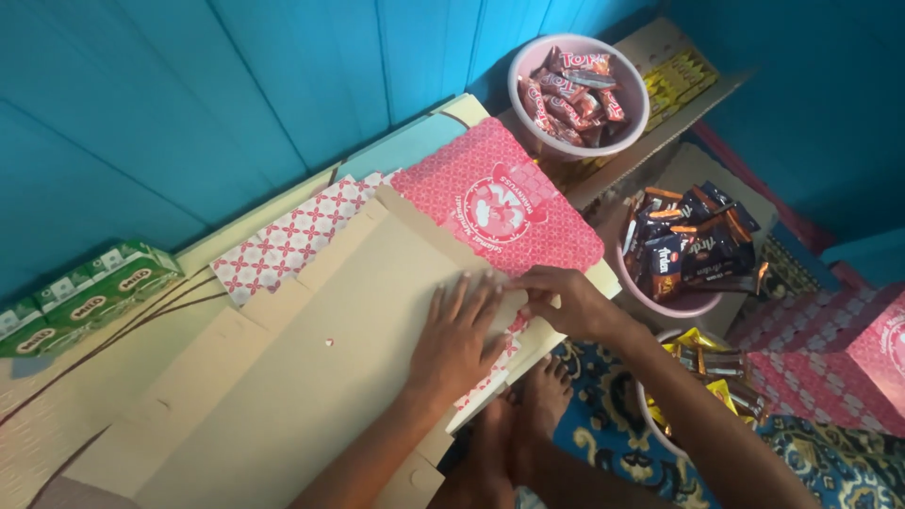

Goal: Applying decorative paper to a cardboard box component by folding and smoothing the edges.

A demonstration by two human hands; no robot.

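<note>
A flat, unfolded cardboard box blank lies in front of me, plain tan side up, with a pink patterned panel turned up at its far end. My left hand presses flat on the tan cardboard near the fold, fingers spread. My right hand pinches a flap at the box's right edge beside the pink panel. My bare feet show below the hands.
A pink bowl of red snack packs stands at the back. Another bowl of dark wrapped snacks and a third bowl sit at right. Assembled pink boxes are at far right. Green drink cartons lie at left against the blue wall.
</note>
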